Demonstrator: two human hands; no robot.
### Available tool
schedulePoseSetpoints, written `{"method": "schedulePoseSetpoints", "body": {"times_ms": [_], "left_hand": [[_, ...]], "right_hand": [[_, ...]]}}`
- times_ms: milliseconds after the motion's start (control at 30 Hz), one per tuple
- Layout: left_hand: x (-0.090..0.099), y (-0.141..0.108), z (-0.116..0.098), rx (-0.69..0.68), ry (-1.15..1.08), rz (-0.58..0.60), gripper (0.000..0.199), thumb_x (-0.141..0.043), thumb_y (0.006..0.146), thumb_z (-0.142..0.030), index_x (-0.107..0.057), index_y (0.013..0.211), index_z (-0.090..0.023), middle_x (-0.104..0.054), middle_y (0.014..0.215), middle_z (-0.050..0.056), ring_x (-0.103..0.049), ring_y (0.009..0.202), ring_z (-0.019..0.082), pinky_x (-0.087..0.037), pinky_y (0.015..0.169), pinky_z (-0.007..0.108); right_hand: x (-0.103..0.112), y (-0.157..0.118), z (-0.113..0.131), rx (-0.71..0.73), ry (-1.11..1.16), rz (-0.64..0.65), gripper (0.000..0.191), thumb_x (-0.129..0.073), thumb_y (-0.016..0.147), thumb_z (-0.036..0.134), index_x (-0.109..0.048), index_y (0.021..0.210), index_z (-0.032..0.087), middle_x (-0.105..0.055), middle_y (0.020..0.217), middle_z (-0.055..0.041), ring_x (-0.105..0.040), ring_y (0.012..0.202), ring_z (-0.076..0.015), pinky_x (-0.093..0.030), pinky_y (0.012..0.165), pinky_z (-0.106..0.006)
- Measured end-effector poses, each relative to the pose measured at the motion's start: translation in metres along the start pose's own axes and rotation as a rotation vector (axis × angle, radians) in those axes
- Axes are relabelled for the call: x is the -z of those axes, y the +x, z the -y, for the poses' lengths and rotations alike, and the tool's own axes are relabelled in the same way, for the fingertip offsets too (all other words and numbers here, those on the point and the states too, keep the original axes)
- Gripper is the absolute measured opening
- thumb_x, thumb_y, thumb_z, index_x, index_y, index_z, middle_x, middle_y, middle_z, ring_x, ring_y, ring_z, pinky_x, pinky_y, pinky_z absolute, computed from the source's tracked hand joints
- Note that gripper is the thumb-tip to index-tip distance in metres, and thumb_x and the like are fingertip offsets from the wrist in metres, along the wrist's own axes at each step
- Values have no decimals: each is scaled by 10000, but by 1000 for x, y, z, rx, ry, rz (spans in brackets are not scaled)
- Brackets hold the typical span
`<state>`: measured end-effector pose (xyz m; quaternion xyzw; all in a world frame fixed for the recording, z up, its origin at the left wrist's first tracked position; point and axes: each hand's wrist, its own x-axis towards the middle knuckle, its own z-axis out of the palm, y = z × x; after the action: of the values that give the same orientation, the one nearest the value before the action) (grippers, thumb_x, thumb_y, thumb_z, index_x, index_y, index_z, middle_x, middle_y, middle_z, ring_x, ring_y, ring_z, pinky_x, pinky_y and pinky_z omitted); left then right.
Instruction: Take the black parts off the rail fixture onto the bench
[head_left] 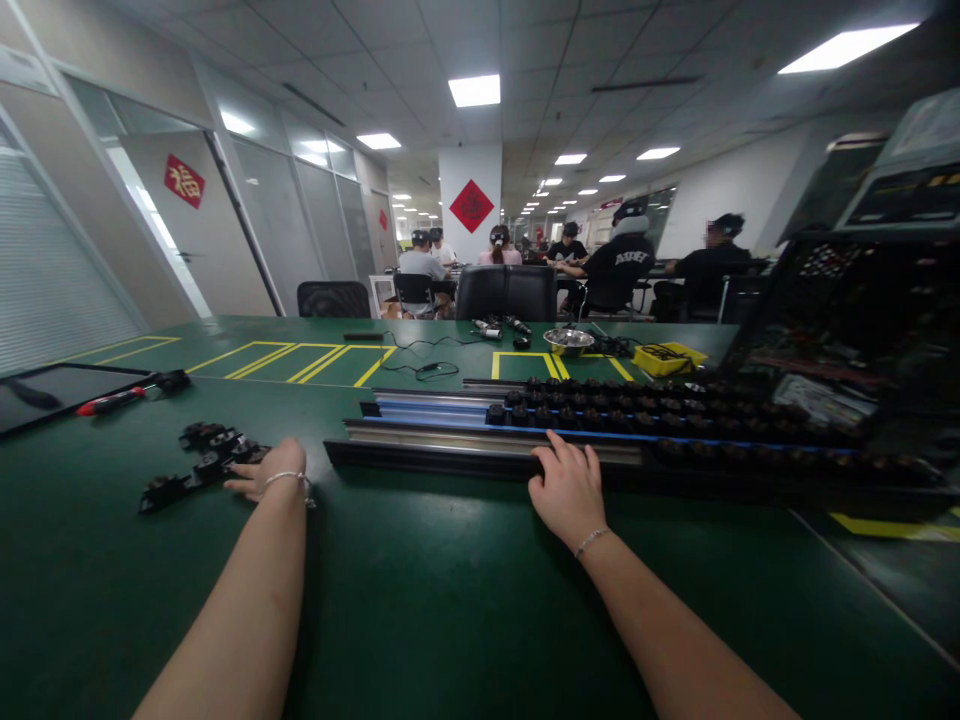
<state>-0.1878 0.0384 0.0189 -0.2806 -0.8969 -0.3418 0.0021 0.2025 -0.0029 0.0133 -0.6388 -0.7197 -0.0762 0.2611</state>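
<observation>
My left hand point(274, 470) reaches to a loose group of small black parts point(214, 458) on the left of the green table. Its fingers are stretched out and apart, at the group's right edge, and partly cover it. My right hand point(568, 485) lies with spread fingers over the front edge of a long black rail point(442, 455) with a metallic channel. Behind this rail run similar rails with blue strips point(442, 412). Rows of small black parts point(600, 402) sit along their right portions. Fine detail of these parts is blurred.
A red-handled screwdriver point(112, 402) lies beside a dark flat panel point(52, 390) at left. Farther back are a cable point(431, 370), a metal bowl point(568, 340) and a yellow tray point(667, 360). A dark equipment rack point(817, 310) stands at right. Several people sit beyond the table.
</observation>
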Motion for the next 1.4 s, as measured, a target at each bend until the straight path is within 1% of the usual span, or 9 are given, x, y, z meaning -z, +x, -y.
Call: {"method": "schedulePoseSetpoints", "body": {"times_ms": [100, 200, 433, 600, 700, 767, 1033, 1167, 1400], "left_hand": [[1, -7, -2, 254, -62, -19, 540, -354, 816, -422, -524, 1172, -53, -94, 1495, 219, -66, 1344, 436, -210, 1008, 623], [7, -17, -6, 227, -144, -96, 483, -400, 829, -419, -536, 1200, -141, -31, 1522, 157, -8, 1370, 368, -143, 1042, 603], [17, -61, -55, -241, -198, -182, 471, -456, 818, -298, -502, 1269, -169, -54, 1524, 140, -15, 1371, 369, -144, 1049, 603], [-3, -144, -92, -767, -150, -27, 445, -452, 825, -286, -518, 1258, -209, -112, 1526, 83, -52, 1382, 322, -211, 1071, 542], [-20, -186, -91, -1120, -45, 100, 479, -427, 856, -337, -436, 1327, -252, -153, 1521, 52, -43, 1390, 277, -152, 1099, 519], [-27, -198, -85, -1246, 35, 186, 483, -400, 870, -389, -407, 1342, -287, -209, 1507, 28, -93, 1388, 262, -145, 1099, 527], [-25, -192, -81, -1291, 131, 236, 465, -369, 879, -425, -417, 1326, -307, -323, 1464, 28, -266, 1338, 248, -191, 1095, 496], [-26, -194, -81, -1294, 119, 224, 460, -411, 863, -393, -429, 1313, -302, -343, 1453, 35, -277, 1332, 243, -180, 1102, 485], [-26, -194, -80, -1302, 116, 214, 463, -449, 839, -352, -436, 1299, -307, -368, 1438, 31, -304, 1318, 240, -185, 1099, 481]], "right_hand": [[0, 0, 0, -3, 2, 6, 335, -460, 727, 173, -629, 1014, 205, -480, 1330, -78, -420, 1186, -219, -133, 1077, -461], [0, 0, 0, -5, 9, 3, 332, -459, 728, 175, -630, 1010, 209, -478, 1332, -76, -417, 1190, -218, -130, 1078, -458], [-1, 0, 1, -15, 27, -14, 334, -473, 708, 182, -639, 998, 206, -484, 1329, -80, -424, 1180, -225, -138, 1072, -455], [-1, 0, 2, -25, 57, -39, 339, -460, 708, 180, -639, 996, 204, -505, 1310, -78, -435, 1175, -220, -150, 1071, -451], [-1, 2, 3, -32, 91, -64, 322, -431, 737, 184, -636, 984, 201, -549, 1261, -73, -450, 1164, -206, -166, 1071, -444], [-1, 4, 0, -53, 110, -110, 307, -416, 767, 211, -628, 989, 196, -581, 1214, -72, -457, 1155, -204, -179, 1068, -449], [4, 12, -46, -384, -38, -472, 529, -448, 736, 302, -482, 1206, 62, -281, 1419, -242, -164, 1332, -350, -176, 1039, -554], [6, 11, -59, -518, -60, -451, 579, -475, 710, 320, -451, 1225, 57, -247, 1417, -274, -162, 1324, -383, -190, 1015, -582], [4, 12, -57, -553, -53, -438, 517, -487, 704, 307, -493, 1186, 119, -318, 1389, -227, -209, 1301, -379, -202, 979, -621]]}}
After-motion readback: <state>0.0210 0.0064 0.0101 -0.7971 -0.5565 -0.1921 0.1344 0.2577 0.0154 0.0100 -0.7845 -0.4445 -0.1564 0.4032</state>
